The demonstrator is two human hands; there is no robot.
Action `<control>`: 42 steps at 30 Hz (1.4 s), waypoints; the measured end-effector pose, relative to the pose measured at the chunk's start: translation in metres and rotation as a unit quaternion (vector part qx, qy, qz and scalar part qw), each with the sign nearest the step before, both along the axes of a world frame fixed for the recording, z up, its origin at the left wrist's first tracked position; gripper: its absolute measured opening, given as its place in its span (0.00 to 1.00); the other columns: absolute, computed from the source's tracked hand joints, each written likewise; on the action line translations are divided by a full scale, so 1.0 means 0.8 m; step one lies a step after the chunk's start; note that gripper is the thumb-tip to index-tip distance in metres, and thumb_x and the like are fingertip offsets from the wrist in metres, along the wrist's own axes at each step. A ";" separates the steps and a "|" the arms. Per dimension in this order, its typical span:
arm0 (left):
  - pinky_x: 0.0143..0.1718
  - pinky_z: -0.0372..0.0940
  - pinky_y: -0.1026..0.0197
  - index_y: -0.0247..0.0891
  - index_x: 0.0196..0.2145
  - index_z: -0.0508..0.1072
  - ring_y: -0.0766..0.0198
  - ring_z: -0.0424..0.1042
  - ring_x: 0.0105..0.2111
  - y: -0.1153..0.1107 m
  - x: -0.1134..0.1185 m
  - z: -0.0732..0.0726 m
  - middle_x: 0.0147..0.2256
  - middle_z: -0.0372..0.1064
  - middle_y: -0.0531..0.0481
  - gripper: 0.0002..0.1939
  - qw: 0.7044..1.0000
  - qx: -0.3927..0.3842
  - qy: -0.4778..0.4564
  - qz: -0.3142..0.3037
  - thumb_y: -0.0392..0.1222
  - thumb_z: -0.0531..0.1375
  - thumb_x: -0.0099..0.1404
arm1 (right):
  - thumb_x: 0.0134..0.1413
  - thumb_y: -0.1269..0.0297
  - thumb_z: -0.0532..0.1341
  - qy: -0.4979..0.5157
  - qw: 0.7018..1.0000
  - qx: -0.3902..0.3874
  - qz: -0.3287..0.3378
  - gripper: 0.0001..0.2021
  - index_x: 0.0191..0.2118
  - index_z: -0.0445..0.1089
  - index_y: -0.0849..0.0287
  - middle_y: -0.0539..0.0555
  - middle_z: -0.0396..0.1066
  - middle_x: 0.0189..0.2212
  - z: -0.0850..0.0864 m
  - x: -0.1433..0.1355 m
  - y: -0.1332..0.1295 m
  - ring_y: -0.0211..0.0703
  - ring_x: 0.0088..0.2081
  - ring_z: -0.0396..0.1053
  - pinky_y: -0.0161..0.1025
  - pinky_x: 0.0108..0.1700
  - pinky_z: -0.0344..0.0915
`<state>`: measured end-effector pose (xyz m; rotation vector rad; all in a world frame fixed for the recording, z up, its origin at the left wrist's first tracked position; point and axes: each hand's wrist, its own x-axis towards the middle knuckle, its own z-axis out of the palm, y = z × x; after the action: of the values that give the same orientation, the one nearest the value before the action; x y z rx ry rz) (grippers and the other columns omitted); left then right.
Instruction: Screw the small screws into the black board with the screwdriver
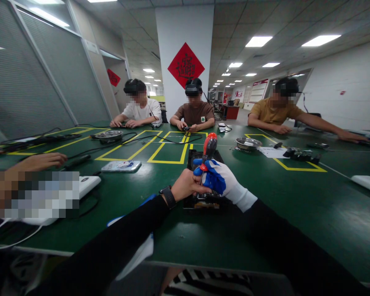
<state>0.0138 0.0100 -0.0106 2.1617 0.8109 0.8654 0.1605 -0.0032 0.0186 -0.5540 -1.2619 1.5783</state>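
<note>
A screwdriver [210, 144] with a red and black handle stands nearly upright in front of me. My right hand [222, 177], in a white and blue glove, is closed around it below the thick end of the handle. Bare, with a dark watch on the wrist, my left hand [188, 183] pinches at the lower shaft just under the glove. The screwdriver's tip is hidden behind my fingers. Beneath both hands lies a black open-topped case or device [189, 203] with parts inside, too dark to make out.
Left of me are a clear flat packet [121, 166], a white device [91, 183] with a cable, and another person's arm [33, 164]. Metal bowls [248, 142] and black parts [302, 155] lie farther off. Three people sit across the green table [280, 213].
</note>
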 end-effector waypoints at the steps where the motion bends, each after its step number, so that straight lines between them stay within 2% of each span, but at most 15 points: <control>1: 0.16 0.54 0.71 0.29 0.19 0.71 0.75 0.57 0.13 -0.001 0.000 0.001 0.14 0.60 0.55 0.19 1.000 -0.003 -0.002 -0.002 0.52 0.62 0.48 | 0.45 0.59 0.60 0.002 1.000 -0.005 -0.004 0.14 0.37 0.66 0.61 0.52 0.69 0.26 -0.001 -0.001 0.001 0.40 0.27 0.68 0.41 0.28 0.69; 7: 0.16 0.54 0.71 0.29 0.17 0.69 0.76 0.57 0.13 -0.004 0.003 0.005 0.14 0.61 0.55 0.19 1.000 0.008 -0.005 -0.015 0.51 0.62 0.47 | 0.42 0.60 0.63 0.011 0.999 -0.027 -0.035 0.13 0.34 0.64 0.60 0.49 0.69 0.23 -0.003 -0.006 -0.001 0.38 0.23 0.68 0.38 0.25 0.68; 10: 0.16 0.53 0.71 0.29 0.17 0.70 0.76 0.57 0.13 -0.004 0.002 0.006 0.14 0.61 0.55 0.19 1.000 0.009 -0.005 -0.013 0.52 0.62 0.47 | 0.44 0.57 0.61 0.025 0.999 -0.022 0.009 0.15 0.37 0.64 0.60 0.50 0.69 0.24 -0.002 -0.002 -0.001 0.40 0.25 0.68 0.41 0.27 0.69; 13: 0.16 0.53 0.71 0.29 0.18 0.70 0.75 0.58 0.13 -0.002 0.000 0.004 0.13 0.60 0.55 0.19 1.000 0.011 -0.004 -0.008 0.52 0.62 0.48 | 0.47 0.57 0.59 0.032 0.999 -0.003 0.042 0.16 0.40 0.65 0.61 0.53 0.70 0.28 -0.004 0.003 0.003 0.41 0.29 0.69 0.42 0.33 0.69; 16: 0.17 0.53 0.71 0.29 0.18 0.71 0.75 0.57 0.13 0.000 -0.001 0.001 0.12 0.59 0.55 0.19 1.000 0.020 -0.001 0.000 0.52 0.62 0.48 | 0.47 0.59 0.59 0.025 0.999 0.000 0.029 0.15 0.40 0.67 0.63 0.54 0.70 0.29 -0.005 0.005 0.007 0.40 0.31 0.69 0.41 0.36 0.68; 20: 0.17 0.54 0.70 0.29 0.18 0.71 0.75 0.57 0.13 0.000 0.000 -0.001 0.13 0.60 0.54 0.19 1.000 0.024 0.000 0.001 0.52 0.62 0.48 | 0.42 0.61 0.62 0.027 0.999 -0.021 0.023 0.14 0.37 0.66 0.62 0.52 0.70 0.25 0.001 -0.003 0.001 0.41 0.27 0.69 0.41 0.30 0.69; 25: 0.17 0.53 0.70 0.29 0.17 0.70 0.75 0.57 0.13 -0.003 0.001 0.002 0.13 0.59 0.55 0.20 1.000 0.027 -0.001 -0.009 0.52 0.62 0.48 | 0.40 0.62 0.64 0.016 0.997 -0.049 -0.053 0.13 0.33 0.64 0.61 0.49 0.69 0.21 0.004 -0.009 -0.006 0.37 0.22 0.67 0.37 0.24 0.67; 30: 0.16 0.52 0.71 0.29 0.16 0.69 0.75 0.57 0.13 -0.002 0.000 0.002 0.12 0.58 0.55 0.20 1.000 0.018 0.000 0.005 0.52 0.62 0.48 | 0.45 0.58 0.60 0.055 0.997 -0.017 0.046 0.16 0.39 0.64 0.62 0.52 0.70 0.27 -0.002 0.000 0.000 0.41 0.28 0.69 0.40 0.29 0.68; 32: 0.16 0.52 0.71 0.29 0.17 0.69 0.75 0.57 0.13 -0.002 0.000 0.002 0.12 0.58 0.56 0.20 1.000 0.016 -0.003 0.005 0.52 0.62 0.48 | 0.46 0.59 0.60 0.054 0.997 -0.014 0.055 0.15 0.38 0.65 0.63 0.53 0.70 0.27 -0.001 0.002 0.002 0.41 0.30 0.69 0.40 0.31 0.68; 42: 0.17 0.51 0.70 0.30 0.16 0.68 0.75 0.56 0.13 -0.003 0.001 0.003 0.12 0.57 0.57 0.19 0.999 0.032 0.004 0.004 0.52 0.61 0.48 | 0.42 0.61 0.63 0.025 0.999 -0.005 -0.045 0.12 0.33 0.63 0.60 0.48 0.68 0.24 -0.003 -0.007 0.000 0.35 0.23 0.67 0.36 0.25 0.67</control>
<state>0.0143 0.0079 -0.0082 2.2193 0.8063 0.8988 0.1551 -0.0030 0.0160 -0.5682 -1.1760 1.5154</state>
